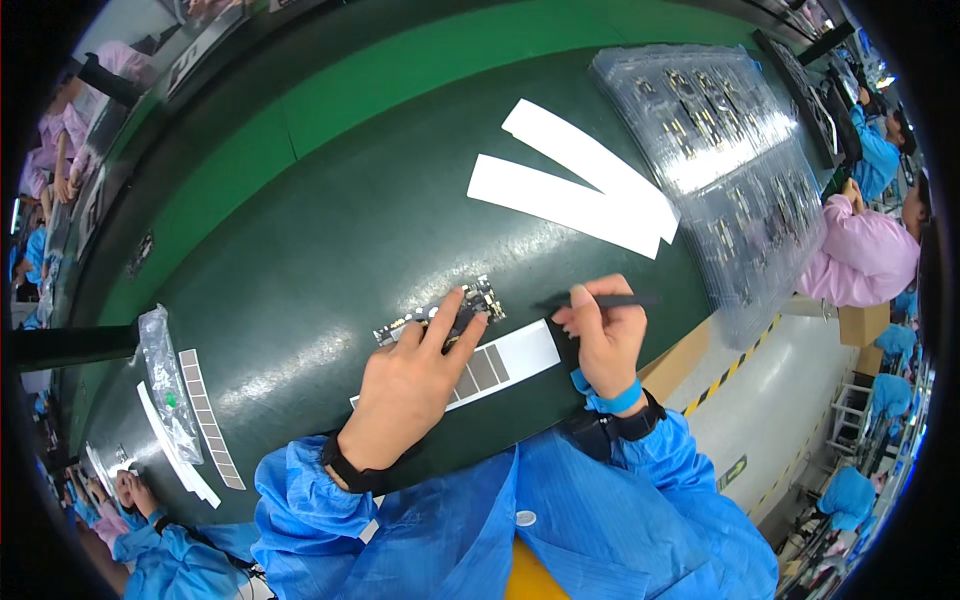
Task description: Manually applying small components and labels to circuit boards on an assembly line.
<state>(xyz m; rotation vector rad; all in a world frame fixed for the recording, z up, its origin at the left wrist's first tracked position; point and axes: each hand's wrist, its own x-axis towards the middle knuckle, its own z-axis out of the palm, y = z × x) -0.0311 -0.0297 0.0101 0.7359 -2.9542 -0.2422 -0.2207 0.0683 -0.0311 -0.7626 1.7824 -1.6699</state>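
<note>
A small dark circuit board (pixel 486 296) with pale and metallic parts lies on the dark green bench. My left hand (pixel 402 390) is over it, thumb and forefinger pressed onto the board and holding it down; the palm and fingers hide part of it. Between the thumb and fingers of my right hand (pixel 610 335) is a slim black stick-like tool (pixel 635 300), its thin end pointing left toward the board. Whether it is tweezers, I cannot tell. Just below the board lies a white strip (pixel 528 350) with grey rectangular stickers, partly under my left hand.
Two blank white strips (pixel 565 205) lie beyond my right hand. Clear plastic trays (pixel 725 180) of circuit boards are stacked at the right. A sticker strip (pixel 210 420) and a clear plastic bag (pixel 170 385) lie at the left. Co-workers (pixel 865 250) sit on both sides.
</note>
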